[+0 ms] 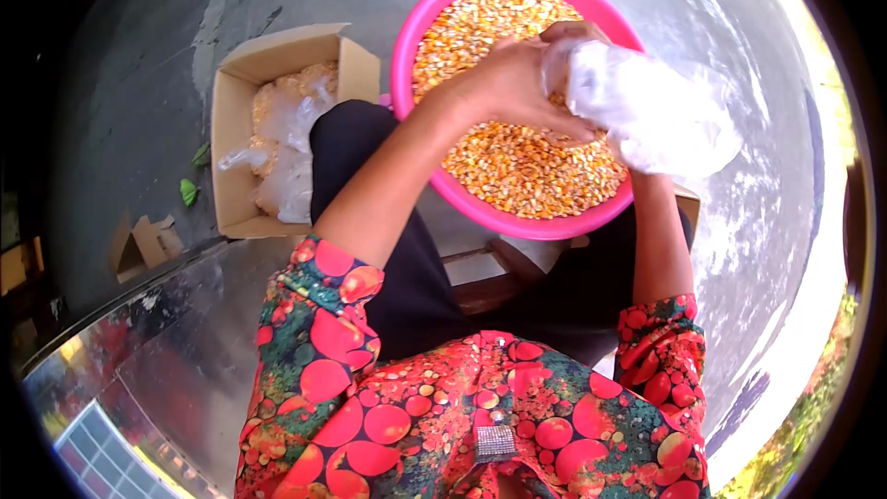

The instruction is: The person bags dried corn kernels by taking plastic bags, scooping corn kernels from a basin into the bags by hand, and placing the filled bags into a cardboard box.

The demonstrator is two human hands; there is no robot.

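Observation:
Over the right part of a pink basin (416,46) full of yellow corn kernels (527,171), my left hand (522,88) has its fingers curved around the mouth end of a clear plastic bag (647,106). The bag extends to the right past the basin's rim and looks whitish and blurred. My right hand (637,162) is mostly hidden under and behind the bag; some fingers show near its upper left edge, and what they grip is hard to make out.
Left of the basin stands an open cardboard box (231,157) holding filled plastic bags (291,166). A torn cardboard piece (148,245) and a green leaf (188,191) lie on the grey floor (139,102). My knees are beside the basin.

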